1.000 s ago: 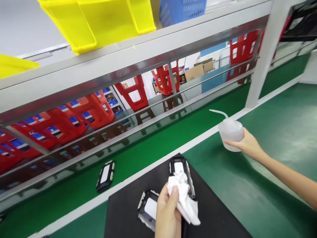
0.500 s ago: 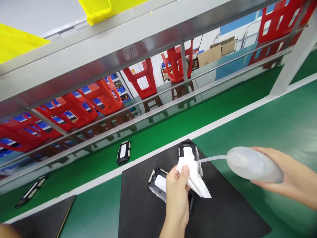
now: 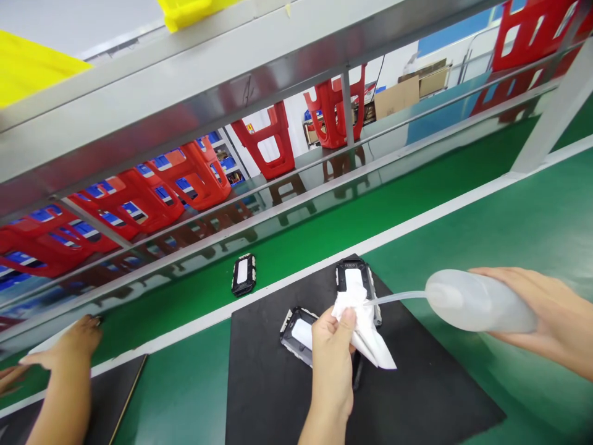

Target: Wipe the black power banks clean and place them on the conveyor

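Observation:
My left hand [image 3: 334, 355] pinches a folded white wipe [image 3: 368, 330] above the black mat [image 3: 269, 398]. My right hand [image 3: 537, 309] is wrapped round a translucent squeeze bottle [image 3: 477, 301], tilted so that its thin spout [image 3: 398, 297] reaches the wipe. Behind the wipe lies a black device with pale side bumpers and a white panel [image 3: 343, 272], partly covered. A second such device [image 3: 293, 337] rests on the mat at the left, half hidden by my left hand.
Another black device [image 3: 243, 275] lies on the green belt [image 3: 315, 225] beyond the white rail [image 3: 398, 233]. At the far left, a co-worker's hands [image 3: 76, 343] reach over the belt. A metal shelf beam [image 3: 231, 80] crosses above, with red plastic frames [image 3: 269, 142] behind.
A co-worker's hands have come in at the far left, where a device lay on the belt. The device on the belt has shifted right. My hands keep nearly the same pose.

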Tool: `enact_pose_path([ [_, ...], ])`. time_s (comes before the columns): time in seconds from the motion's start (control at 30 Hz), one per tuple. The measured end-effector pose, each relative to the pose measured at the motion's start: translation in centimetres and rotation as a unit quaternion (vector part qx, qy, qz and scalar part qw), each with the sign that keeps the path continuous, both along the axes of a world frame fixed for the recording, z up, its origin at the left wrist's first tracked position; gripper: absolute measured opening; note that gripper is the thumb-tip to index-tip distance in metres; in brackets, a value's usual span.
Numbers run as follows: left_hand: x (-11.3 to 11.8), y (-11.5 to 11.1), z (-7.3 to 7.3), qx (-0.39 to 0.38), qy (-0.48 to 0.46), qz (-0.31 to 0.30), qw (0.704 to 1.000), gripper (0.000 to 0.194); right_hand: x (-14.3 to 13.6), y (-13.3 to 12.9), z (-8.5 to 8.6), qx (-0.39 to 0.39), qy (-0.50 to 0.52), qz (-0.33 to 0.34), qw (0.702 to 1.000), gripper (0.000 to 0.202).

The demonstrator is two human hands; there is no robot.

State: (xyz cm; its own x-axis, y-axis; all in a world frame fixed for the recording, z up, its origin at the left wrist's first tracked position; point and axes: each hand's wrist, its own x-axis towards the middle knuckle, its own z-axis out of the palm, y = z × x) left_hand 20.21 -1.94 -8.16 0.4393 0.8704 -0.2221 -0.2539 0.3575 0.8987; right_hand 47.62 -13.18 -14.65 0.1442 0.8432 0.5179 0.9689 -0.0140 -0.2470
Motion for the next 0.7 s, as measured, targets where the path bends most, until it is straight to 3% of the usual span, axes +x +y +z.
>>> enact_pose_path([
  [0.2,0.0,-0.1,0.2,-0.004,0.002,-0.003,1.000,0.039,0.1,-0.1,0.1,0.002,0.012,-0.005,1.000,0.049],
  [0.33,0.0,-0.1,0.3,-0.011,0.000,-0.006,1.000,0.040,-0.2,0.3,0.7,-0.031,0.147,-0.034,0.988,0.055],
  [0.43,0.0,0.0,0.2,-0.018,-0.022,0.002,1.000,0.038,-0.7,0.9,0.9,-0.076,0.364,-0.111,0.922,0.066],
  [0.5,0.0,0.0,0.0,-0.031,-0.045,0.014,0.998,0.036,-0.8,1.5,0.7,-0.065,0.455,-0.146,0.876,0.068],
  [0.7,-0.3,0.2,-0.8,-0.071,-0.065,0.041,0.994,0.032,1.0,3.2,-1.4,0.007,0.531,-0.167,0.831,0.065],
])
